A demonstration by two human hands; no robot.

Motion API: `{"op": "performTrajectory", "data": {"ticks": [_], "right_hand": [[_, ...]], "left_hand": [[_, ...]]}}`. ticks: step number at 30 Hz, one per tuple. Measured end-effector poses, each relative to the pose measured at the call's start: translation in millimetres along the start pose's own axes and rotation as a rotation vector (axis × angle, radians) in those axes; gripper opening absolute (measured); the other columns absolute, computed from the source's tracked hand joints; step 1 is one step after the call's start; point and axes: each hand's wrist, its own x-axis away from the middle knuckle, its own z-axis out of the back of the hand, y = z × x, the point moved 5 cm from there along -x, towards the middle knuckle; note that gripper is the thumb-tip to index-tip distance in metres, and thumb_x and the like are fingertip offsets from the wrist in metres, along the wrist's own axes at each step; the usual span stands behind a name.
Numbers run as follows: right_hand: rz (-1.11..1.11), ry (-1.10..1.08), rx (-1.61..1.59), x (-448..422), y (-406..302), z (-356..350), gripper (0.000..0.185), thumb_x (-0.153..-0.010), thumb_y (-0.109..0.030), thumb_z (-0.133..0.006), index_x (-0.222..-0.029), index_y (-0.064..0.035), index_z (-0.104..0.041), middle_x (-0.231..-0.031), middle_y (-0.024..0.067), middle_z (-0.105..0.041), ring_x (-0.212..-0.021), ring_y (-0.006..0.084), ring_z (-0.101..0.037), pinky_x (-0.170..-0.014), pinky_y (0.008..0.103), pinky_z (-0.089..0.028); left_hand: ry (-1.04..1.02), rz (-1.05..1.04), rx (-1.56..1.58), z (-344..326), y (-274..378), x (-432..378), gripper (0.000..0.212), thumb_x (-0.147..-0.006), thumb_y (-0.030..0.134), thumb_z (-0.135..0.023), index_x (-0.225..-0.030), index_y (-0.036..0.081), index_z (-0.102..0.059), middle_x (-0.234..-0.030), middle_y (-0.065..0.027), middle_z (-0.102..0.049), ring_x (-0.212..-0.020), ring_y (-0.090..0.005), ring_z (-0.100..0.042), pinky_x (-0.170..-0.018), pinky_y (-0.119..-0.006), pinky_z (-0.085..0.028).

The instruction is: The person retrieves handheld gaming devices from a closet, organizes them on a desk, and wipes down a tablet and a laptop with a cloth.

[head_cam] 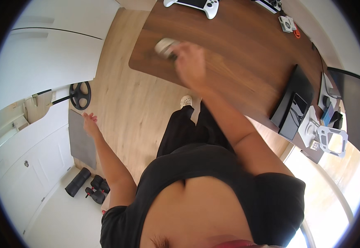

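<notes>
My right hand (190, 63) is over the left end of the brown wooden desk (238, 52), its fingers closed around a pale object with a dark part (165, 47). Motion blur hides what the object is and whether it touches the desktop. My left hand (90, 121) hangs out to the left, away from the desk, its fingers loosely curled and apart with nothing in them. A white handheld game controller with a dark screen (195, 3) lies near the top edge of the view.
On the desk's right side are a closed dark laptop (286, 93), a phone-like black slab (294, 114), a grey metal stand (331, 141) and small white items (286, 24). A black wheel (80, 95), a grey mat (82, 139) and dumbbells (97, 192) are at left.
</notes>
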Motion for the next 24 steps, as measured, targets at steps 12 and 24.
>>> {"op": "performTrajectory", "data": {"ticks": [12, 24], "right_hand": [[0.176, -0.158, -0.044, 26, -68, -99, 0.036, -0.084, -0.014, -0.051, -0.118, -0.0219, -0.059, -0.110, 0.0032, -0.056, -0.095, 0.0241, -0.055, -0.080, 0.0386, -0.048], [-0.956, 0.208, 0.353, 180, 146, 214, 0.038, -0.086, -0.015, -0.054, -0.123, -0.0144, -0.056, -0.106, 0.0142, -0.049, -0.094, 0.0349, -0.055, -0.080, 0.0440, -0.048]], "left_hand": [[-0.267, -0.486, -0.232, -84, 28, 11, 0.027, -0.085, 0.022, -0.063, -0.103, 0.002, -0.066, -0.119, -0.0177, -0.048, -0.119, -0.0273, -0.043, -0.100, -0.038, -0.035], [-0.661, -1.201, 0.118, -272, 163, 168, 0.013, -0.088, 0.003, -0.053, -0.094, 0.006, -0.065, -0.118, -0.0108, -0.052, -0.103, -0.0200, -0.053, -0.084, -0.031, -0.045]]}}
